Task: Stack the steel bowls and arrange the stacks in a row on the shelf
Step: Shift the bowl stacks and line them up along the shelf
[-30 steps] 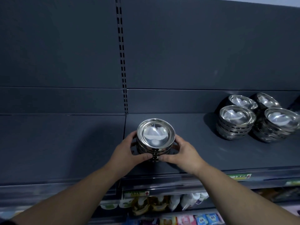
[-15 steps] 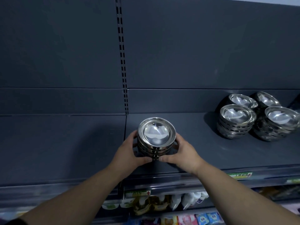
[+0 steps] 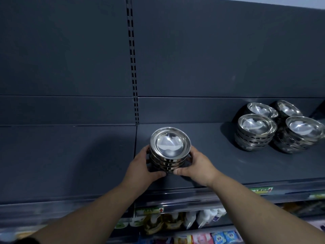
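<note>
A stack of shiny steel bowls (image 3: pixel 170 147) sits on the dark grey shelf (image 3: pixel 211 161) near its left end, just right of the shelf joint. My left hand (image 3: pixel 142 167) grips the stack's left side and my right hand (image 3: pixel 197 166) grips its right side, thumbs curled round the front of the lowest bowls. At the right, more steel bowl stacks stand close together: a front left stack (image 3: pixel 255 132), a front right stack (image 3: pixel 302 133), and two behind them (image 3: pixel 262 110) (image 3: pixel 287 108).
A slotted upright (image 3: pixel 132 64) divides the dark back panel. The shelf's front rail carries price labels (image 3: pixel 149 211) (image 3: pixel 262 190). Below it hang packaged goods (image 3: pixel 163 222). The neighbouring shelf section (image 3: pixel 66 155) lies to the left.
The stack, held between both hands, has slid slightly farther back on the shelf. The grip is the same.
</note>
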{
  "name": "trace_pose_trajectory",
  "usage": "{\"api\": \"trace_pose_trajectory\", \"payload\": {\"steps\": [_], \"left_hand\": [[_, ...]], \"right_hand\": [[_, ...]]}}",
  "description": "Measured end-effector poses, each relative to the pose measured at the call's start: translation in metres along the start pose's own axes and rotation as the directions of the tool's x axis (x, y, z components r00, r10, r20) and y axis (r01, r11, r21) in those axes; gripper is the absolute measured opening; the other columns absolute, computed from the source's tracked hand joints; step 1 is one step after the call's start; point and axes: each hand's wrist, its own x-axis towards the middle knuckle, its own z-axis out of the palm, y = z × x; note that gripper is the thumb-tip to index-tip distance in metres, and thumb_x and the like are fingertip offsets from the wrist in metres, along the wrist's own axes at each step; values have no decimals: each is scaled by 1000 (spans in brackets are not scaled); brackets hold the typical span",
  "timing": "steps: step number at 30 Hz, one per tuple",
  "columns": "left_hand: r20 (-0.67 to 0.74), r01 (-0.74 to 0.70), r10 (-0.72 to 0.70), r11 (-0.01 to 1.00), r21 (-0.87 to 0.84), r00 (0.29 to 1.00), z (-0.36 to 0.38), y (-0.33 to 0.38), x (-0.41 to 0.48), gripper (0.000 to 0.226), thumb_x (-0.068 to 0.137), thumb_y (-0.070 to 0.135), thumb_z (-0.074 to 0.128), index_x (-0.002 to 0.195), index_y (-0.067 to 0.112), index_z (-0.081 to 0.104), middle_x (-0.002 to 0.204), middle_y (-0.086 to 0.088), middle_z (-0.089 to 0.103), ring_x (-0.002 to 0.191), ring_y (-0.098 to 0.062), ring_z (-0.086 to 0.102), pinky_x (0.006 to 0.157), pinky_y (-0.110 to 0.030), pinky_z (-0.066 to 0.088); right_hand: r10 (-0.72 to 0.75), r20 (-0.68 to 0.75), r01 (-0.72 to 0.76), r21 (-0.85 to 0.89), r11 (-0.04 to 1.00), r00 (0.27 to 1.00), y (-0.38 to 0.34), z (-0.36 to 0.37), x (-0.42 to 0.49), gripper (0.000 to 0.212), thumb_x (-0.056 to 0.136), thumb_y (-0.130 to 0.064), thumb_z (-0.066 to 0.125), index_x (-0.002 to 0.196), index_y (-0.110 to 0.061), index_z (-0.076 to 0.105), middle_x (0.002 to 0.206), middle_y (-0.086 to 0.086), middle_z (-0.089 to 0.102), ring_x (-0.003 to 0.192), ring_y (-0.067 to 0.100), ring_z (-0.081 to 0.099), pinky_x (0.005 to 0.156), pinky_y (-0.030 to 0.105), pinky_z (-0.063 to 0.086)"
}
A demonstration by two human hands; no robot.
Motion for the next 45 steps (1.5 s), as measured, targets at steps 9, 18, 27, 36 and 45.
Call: {"api": "trace_pose_trajectory", "payload": {"steps": [9,18,27,36,45], "left_hand": [[18,10,-13,988,151,1000,-11,4,-4,108,59,36,90,146,31,27,144,10,40,129,-11,43,106,-30,39],[-66,-190,220,933,307,973,-15,58,-16,103,62,43,86,147,21,31,151,3,33,139,-14,29,110,-25,23],[109,-444,445,781,439,889,69,110,-14,61,82,38,69,137,24,47,147,7,37,135,-12,37,112,-25,29],[145,-141,79,859,492,986,203,120,0,66,83,42,69,139,18,44,147,-1,37,133,-15,39,108,-22,30],[-20,138,-137,960,242,990,267,144,23,74,84,47,67,144,15,39,146,-5,45,132,-21,44,111,-31,34]], "right_hand": [[75,-96,-84,-92,992,993,4,-2,-16,105,65,-20,89,151,-21,28,142,-8,49,129,13,48,104,24,41],[134,-217,-183,-225,957,967,16,-32,-54,79,71,-34,84,140,-21,48,141,-1,51,129,17,49,101,25,42],[102,-308,-205,-324,924,946,47,-114,-89,66,77,-37,78,135,-19,54,138,-1,56,124,16,53,99,24,42],[99,-277,-216,-432,876,956,122,-241,-121,69,80,-44,74,140,-21,48,142,0,51,130,17,47,104,23,37],[78,-196,-152,-399,905,978,153,-296,-91,68,76,-47,76,135,-23,54,138,-3,53,126,13,50,102,21,36]]}}
